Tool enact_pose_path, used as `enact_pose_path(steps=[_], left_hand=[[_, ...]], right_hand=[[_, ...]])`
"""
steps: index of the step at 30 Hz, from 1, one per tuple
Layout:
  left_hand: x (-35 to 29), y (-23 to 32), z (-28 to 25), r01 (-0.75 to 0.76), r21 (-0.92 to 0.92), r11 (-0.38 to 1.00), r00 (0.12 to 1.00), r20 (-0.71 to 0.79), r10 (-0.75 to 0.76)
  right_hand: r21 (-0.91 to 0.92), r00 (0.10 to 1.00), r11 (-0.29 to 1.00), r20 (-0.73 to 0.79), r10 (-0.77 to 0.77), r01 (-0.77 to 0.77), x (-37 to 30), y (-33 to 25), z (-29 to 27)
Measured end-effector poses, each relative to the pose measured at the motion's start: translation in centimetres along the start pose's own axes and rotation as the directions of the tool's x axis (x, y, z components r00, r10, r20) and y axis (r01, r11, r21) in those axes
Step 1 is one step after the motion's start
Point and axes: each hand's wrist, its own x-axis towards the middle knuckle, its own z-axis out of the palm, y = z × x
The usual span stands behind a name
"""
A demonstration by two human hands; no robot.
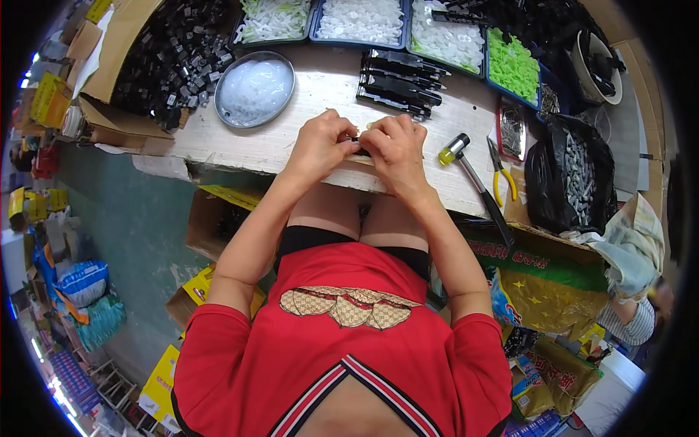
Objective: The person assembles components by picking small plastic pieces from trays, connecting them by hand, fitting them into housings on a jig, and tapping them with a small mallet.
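Note:
My left hand (320,144) and my right hand (397,148) meet at the near edge of the white worktable, fingers pinched together. Between them is a small black part (356,143), mostly covered by my fingers, so its kind does not show. Just beyond my hands lies a stack of long black parts (400,81) with pale tips, side by side. A round metal dish (255,89) of clear whitish gel rests beyond my left hand. Right of my right hand are a mallet (473,182) with a yellow-and-black head and yellow-handled pliers (502,175).
Blue trays of white pieces (360,22) and green pieces (513,64) line the far side. A heap of black parts (171,65) sits far left in cardboard. At right are a clear box of small pins (511,131) and a black bag of grey screws (575,175).

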Motion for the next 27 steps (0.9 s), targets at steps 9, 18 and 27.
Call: enact_pose_path(steps=[9, 18, 27], left_hand=[[2.4, 2.4, -0.8, 0.003, 0.341, 0.94, 0.964, 0.248, -0.094], [10.8, 6.1, 0.5, -0.266, 0.282, 0.922, 0.955, 0.206, 0.213], [19.9, 7.2, 4.7, -0.372, 0.741, 0.559, 0.928, 0.296, 0.226]], right_hand=[[0.181, 0.979, 0.971, -0.1, 0.176, -0.156, 0.1, 1.2, -2.1], [0.336, 0.915, 0.879, -0.101, 0.39, -0.338, -2.8, 4.0, -7.5], [0.274, 0.942, 0.914, -0.071, 0.328, -0.298, -3.7, 4.5, -8.5]])
